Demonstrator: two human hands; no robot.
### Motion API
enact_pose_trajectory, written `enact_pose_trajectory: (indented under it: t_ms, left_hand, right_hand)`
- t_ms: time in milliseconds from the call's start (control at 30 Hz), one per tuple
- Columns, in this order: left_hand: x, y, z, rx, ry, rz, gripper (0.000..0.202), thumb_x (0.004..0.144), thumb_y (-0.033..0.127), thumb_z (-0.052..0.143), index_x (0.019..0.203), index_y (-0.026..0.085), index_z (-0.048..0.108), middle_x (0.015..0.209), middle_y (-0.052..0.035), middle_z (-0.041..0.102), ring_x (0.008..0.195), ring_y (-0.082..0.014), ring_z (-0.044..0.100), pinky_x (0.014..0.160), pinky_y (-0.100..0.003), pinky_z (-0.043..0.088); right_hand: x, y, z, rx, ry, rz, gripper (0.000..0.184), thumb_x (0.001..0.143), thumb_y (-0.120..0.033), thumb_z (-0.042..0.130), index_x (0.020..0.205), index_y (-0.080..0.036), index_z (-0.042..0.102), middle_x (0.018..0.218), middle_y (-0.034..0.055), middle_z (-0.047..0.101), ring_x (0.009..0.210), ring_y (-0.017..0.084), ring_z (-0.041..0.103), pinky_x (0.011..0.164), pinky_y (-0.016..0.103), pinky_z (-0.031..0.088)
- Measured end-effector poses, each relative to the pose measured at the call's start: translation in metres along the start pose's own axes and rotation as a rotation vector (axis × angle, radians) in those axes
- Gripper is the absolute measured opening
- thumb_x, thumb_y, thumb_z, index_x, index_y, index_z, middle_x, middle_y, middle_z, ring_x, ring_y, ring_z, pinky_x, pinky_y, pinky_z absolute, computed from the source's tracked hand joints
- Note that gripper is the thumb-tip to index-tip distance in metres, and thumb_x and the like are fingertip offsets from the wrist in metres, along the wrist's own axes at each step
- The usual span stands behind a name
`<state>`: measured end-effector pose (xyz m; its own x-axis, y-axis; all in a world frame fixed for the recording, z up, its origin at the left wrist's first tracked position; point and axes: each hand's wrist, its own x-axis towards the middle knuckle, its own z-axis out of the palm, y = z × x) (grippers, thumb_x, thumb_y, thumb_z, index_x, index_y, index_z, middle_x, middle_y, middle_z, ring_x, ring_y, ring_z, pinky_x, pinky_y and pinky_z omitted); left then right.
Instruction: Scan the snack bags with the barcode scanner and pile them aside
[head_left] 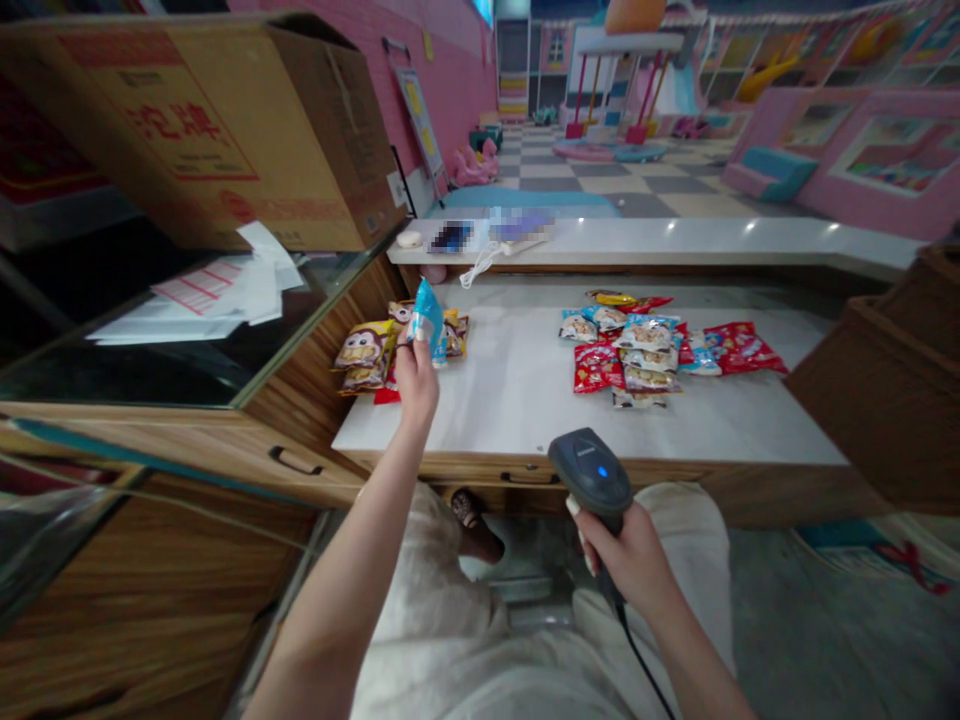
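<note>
Scanner (pixel 590 468) sits nearest, the right hand's (pixel 636 560) fingers curled round its handle. Farther left, the left hand (pixel 417 378) pinches a blue packet (pixel 427 318) over the counter (pixel 514 390). The step seems to be presenting that packet; the next move likely calls for lining up packet and scanner, which stand well apart.

On the tabletop (pixel 517 405), one pile of packets (pixel 365 350) lies left, beyond the packet (pixel 427 318) in the left hand (pixel 417 382), and another pile (pixel 649 352) right of centre. The scanner (pixel 592 468) in the right hand (pixel 634 560) is before the front edge. Behind runs a ledge (pixel 645 241); left, a cabinet (pixel 90 385) bears papers (pixel 202 310) and a carton (pixel 187 140).
</note>
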<state>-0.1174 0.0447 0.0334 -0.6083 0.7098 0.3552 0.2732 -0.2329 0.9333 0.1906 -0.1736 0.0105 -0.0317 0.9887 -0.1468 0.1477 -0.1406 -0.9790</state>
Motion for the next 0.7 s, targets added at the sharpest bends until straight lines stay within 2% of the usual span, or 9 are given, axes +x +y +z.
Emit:
enact_pose_trajectory:
  t_ms: [67, 167, 233, 300, 367, 467, 700]
  left_hand:
    - [-0.026, 0.003, 0.011, -0.332, -0.041, -0.179, 0.045, 0.106, 0.062, 0.066, 0.12, 0.02, 0.074, 0.128, -0.0131, 0.081, 0.129, -0.0277, 0.074, 0.116, -0.04, 0.057]
    - [-0.067, 0.004, 0.028, -0.715, -0.145, -0.498, 0.033, 0.109, 0.051, 0.066, 0.116, 0.019, 0.074, 0.123, -0.0114, 0.083, 0.116, -0.0224, 0.079, 0.101, -0.032, 0.063]
    - [-0.09, 0.004, 0.038, -0.817, -0.197, -0.679, 0.028, 0.111, 0.044, 0.064, 0.117, 0.018, 0.075, 0.119, -0.0114, 0.085, 0.106, -0.0207, 0.081, 0.094, -0.03, 0.065]
    - [-0.105, 0.003, 0.044, -0.846, -0.23, -0.795, 0.027, 0.112, 0.039, 0.063, 0.121, 0.017, 0.075, 0.115, -0.0109, 0.085, 0.1, -0.0201, 0.082, 0.093, -0.03, 0.065]
    - [-0.115, 0.002, 0.049, -0.847, -0.252, -0.84, 0.026, 0.112, 0.036, 0.061, 0.123, 0.017, 0.075, 0.114, -0.0101, 0.086, 0.099, -0.0198, 0.082, 0.096, -0.031, 0.065]
    - [-0.12, 0.002, 0.052, -0.838, -0.247, -0.837, 0.022, 0.112, 0.031, 0.06, 0.12, 0.016, 0.075, 0.111, -0.0084, 0.086, 0.103, -0.0193, 0.082, 0.099, -0.03, 0.064]
    - [-0.123, -0.004, 0.047, -0.797, -0.243, -0.817, 0.015, 0.105, 0.03, 0.068, 0.107, 0.018, 0.076, 0.106, -0.0047, 0.086, 0.102, -0.0187, 0.082, 0.099, -0.029, 0.064]
  right_hand:
    - [-0.002, -0.002, 0.004, 0.007, 0.033, -0.017, 0.041, 0.094, -0.055, 0.078, 0.071, -0.025, 0.061, 0.044, -0.003, 0.058, 0.036, 0.015, 0.055, 0.043, 0.025, 0.047]
    - [-0.003, -0.004, 0.008, 0.013, 0.046, 0.0, 0.039, 0.091, -0.053, 0.079, 0.071, -0.025, 0.062, 0.044, -0.0037, 0.057, 0.035, 0.015, 0.054, 0.041, 0.025, 0.044]
    - [-0.002, -0.005, 0.007, 0.02, 0.054, 0.021, 0.038, 0.088, -0.053, 0.08, 0.071, -0.025, 0.062, 0.045, -0.0033, 0.058, 0.035, 0.015, 0.054, 0.04, 0.025, 0.043]
    - [-0.002, -0.007, 0.006, 0.026, 0.06, 0.028, 0.036, 0.086, -0.053, 0.079, 0.071, -0.025, 0.062, 0.045, -0.003, 0.059, 0.034, 0.015, 0.054, 0.04, 0.025, 0.043]
    - [-0.001, -0.008, 0.005, 0.024, 0.061, 0.024, 0.035, 0.085, -0.052, 0.079, 0.072, -0.025, 0.062, 0.044, -0.0031, 0.059, 0.034, 0.015, 0.054, 0.04, 0.025, 0.043]
    - [0.001, -0.011, 0.005, 0.021, 0.063, 0.018, 0.035, 0.085, -0.052, 0.078, 0.071, -0.025, 0.062, 0.043, -0.003, 0.059, 0.034, 0.015, 0.054, 0.04, 0.024, 0.043]
    - [0.007, -0.02, 0.017, 0.028, 0.029, 0.0, 0.037, 0.086, -0.053, 0.079, 0.07, -0.026, 0.06, 0.043, -0.0033, 0.059, 0.034, 0.015, 0.055, 0.041, 0.024, 0.043]
